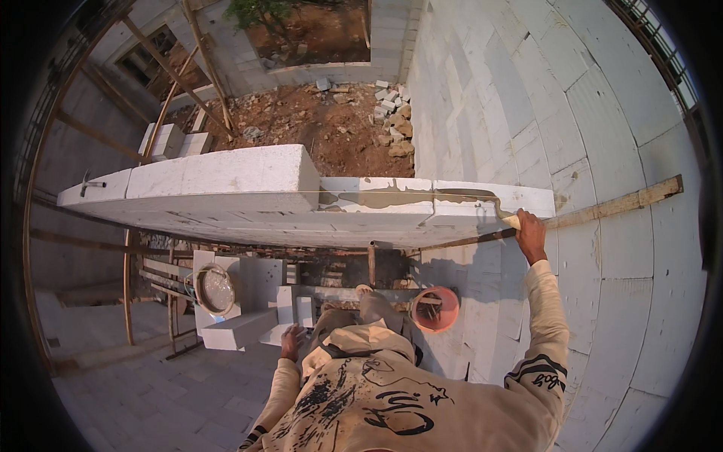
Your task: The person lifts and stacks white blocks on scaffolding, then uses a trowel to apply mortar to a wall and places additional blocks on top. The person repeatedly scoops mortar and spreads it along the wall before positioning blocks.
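Note:
My right hand point(531, 235) is closed round the pale handle of a trowel point(511, 221) at the right end of a white block wall. The trowel's blade rests by grey wet mortar point(385, 197), spread in uneven patches along the top of the lower blocks point(369, 217). Left of the mortar, a higher white block point(226, 172) sits on the course. Low by my left side, my left hand point(292, 341) has its fingers apart and holds nothing, close to stacked white blocks point(239, 330). A thin string runs along the wall's face.
A hammer point(92, 183) lies on the wall's left end. Below stand a bucket of greyish mix point(217, 290) and an orange bucket point(435, 309) holding tools. A timber plank point(617, 205) crosses the right wall. Wooden poles point(172, 71) rise at left; rubble point(392, 113) lies beyond.

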Motion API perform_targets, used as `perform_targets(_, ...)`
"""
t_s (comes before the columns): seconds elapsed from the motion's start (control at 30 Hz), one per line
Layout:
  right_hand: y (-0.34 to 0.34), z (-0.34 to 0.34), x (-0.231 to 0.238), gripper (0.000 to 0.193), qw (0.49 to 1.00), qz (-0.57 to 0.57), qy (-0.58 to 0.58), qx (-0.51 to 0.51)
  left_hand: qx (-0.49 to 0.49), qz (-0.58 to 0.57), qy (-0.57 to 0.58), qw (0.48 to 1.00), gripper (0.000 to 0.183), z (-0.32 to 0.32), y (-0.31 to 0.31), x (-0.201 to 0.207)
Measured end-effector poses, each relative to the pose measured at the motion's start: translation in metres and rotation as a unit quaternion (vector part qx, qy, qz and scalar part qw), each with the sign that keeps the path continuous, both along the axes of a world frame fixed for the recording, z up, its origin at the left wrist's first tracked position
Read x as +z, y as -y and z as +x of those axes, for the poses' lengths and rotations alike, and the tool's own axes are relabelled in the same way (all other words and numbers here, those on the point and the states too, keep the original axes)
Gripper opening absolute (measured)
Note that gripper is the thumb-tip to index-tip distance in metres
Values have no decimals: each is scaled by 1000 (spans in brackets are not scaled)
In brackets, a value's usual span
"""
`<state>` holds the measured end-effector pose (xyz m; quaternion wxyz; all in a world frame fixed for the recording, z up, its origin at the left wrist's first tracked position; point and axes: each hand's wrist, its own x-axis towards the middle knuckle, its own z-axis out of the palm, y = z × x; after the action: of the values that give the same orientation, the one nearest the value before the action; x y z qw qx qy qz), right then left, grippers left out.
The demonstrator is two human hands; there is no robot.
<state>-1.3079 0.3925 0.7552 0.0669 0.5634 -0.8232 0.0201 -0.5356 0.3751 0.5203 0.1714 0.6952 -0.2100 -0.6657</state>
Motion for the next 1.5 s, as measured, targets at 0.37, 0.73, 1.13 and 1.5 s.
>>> perform_targets(0.37, -20, -29, -5, 29, 999, -27, -28, -17, -32, 8, 34, 999, 60, 0, 5, 10)
perform_targets(0.73, -29, -45, -17, 34, 998, -45, -9, -48, -50, -9, 37, 998, 56, -3, 7, 14)
perform_targets(1.13, -41, -47, -32, 43, 993, -54, -65, -87, -18, 12, 40, 999, 56, 5, 3, 15)
perform_targets(1.5, -59, -43, -55, 56, 978, -110, -11, -175, 17, 9, 27, 999, 43, 6, -28, 13)
